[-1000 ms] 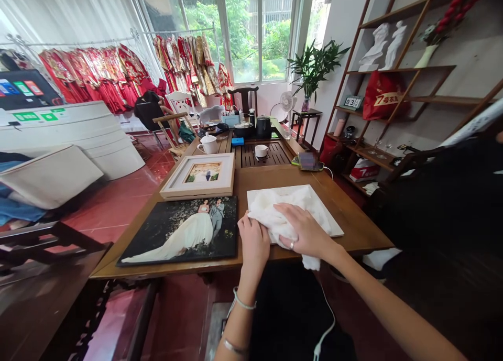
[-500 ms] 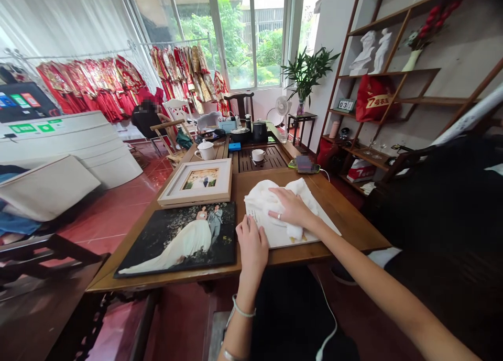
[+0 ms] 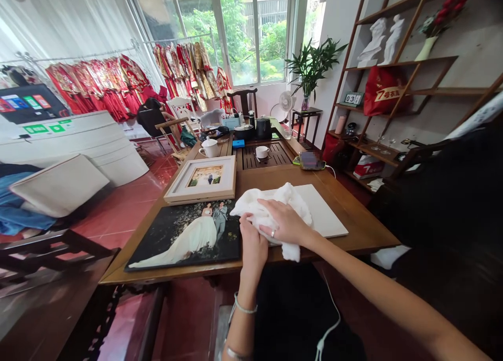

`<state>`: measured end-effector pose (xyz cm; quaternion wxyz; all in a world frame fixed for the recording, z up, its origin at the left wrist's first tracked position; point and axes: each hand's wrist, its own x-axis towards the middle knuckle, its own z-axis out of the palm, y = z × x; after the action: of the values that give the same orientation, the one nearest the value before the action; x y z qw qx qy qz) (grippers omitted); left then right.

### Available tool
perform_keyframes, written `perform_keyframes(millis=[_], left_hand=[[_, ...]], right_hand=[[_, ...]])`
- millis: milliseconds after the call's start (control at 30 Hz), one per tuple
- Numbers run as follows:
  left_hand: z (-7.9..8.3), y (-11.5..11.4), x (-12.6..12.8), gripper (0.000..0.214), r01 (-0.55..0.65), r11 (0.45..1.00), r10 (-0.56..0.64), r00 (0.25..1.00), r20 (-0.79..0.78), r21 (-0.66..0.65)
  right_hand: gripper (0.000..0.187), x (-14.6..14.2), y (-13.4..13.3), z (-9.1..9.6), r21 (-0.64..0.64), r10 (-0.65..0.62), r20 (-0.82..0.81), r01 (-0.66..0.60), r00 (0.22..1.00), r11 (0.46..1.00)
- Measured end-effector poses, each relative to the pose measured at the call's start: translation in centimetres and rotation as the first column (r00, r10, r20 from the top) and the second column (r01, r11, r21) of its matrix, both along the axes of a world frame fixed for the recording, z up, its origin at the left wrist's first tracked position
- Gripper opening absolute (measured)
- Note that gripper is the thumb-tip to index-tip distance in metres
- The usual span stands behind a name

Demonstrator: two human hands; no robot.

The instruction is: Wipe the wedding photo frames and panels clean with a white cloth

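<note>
My right hand (image 3: 286, 223), wearing a ring, presses a crumpled white towel (image 3: 297, 206) onto a flat white panel (image 3: 329, 214) near the table's front edge. Its fingers reach left across the cloth. My left hand (image 3: 253, 241) is curled at the panel's left side, thumb and fingers bent in, with the towel's fold against the fingertips. The towel hides most of the panel's left half, and one corner of the cloth hangs over the front edge. Left of my left hand lies a dark wedding photo panel (image 3: 192, 235) of a couple.
Behind the photo panel lies a light-framed picture (image 3: 202, 177) on the wooden table (image 3: 361, 230). Farther back are a lidded white cup (image 3: 210, 148), a small white cup (image 3: 261, 152) on a slatted tea tray, and a phone (image 3: 310, 161) on a cable. A wooden shelf unit stands right.
The towel and my right hand have moved left over the panel, baring its right part and covering its left. My left hand stays at the left side. The view has shifted slightly.
</note>
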<state>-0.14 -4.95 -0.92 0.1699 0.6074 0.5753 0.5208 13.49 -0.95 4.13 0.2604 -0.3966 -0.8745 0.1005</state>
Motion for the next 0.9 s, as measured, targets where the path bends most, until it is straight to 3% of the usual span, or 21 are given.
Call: perform_keyframes(millis=[133, 267, 400, 633, 767, 900], left_hand=[[0.2, 0.0, 0.0, 0.046, 0.039, 0.999, -0.037, 0.997, 0.066, -0.018], [0.7, 0.1, 0.4, 0.047, 0.076, 0.997, -0.074, 0.984, 0.160, -0.003], [1.0, 0.2, 0.6, 0.055, 0.113, 0.994, -0.109, 0.974, 0.200, -0.008], [0.5, 0.5, 0.4, 0.055, 0.065, 0.994, -0.058, 0.994, 0.088, -0.082], [0.1, 0.7, 0.2, 0.056, 0.078, 0.992, -0.075, 0.997, 0.028, -0.100], [0.3, 0.6, 0.1, 0.047, 0.081, 0.993, -0.071, 0.990, 0.123, -0.083]], right_hand=[[0.064, 2.4, -2.5, -0.5, 0.043, 0.033, -0.044, -0.031, 0.998, 0.999], [0.063, 3.3, -2.2, -0.4, 0.038, -0.044, -0.014, 0.045, 0.999, 0.998], [0.062, 2.2, 0.5, 0.5, -0.039, -0.164, 0.079, 0.167, 0.983, 0.985], [0.064, -1.7, 5.9, 1.7, -0.093, -0.243, 0.158, 0.259, 0.957, 0.961], [0.062, -2.6, 5.8, 1.2, -0.069, -0.224, 0.157, 0.237, 0.962, 0.969], [0.060, -2.1, 3.6, 0.6, -0.045, -0.227, 0.104, 0.232, 0.968, 0.972]])
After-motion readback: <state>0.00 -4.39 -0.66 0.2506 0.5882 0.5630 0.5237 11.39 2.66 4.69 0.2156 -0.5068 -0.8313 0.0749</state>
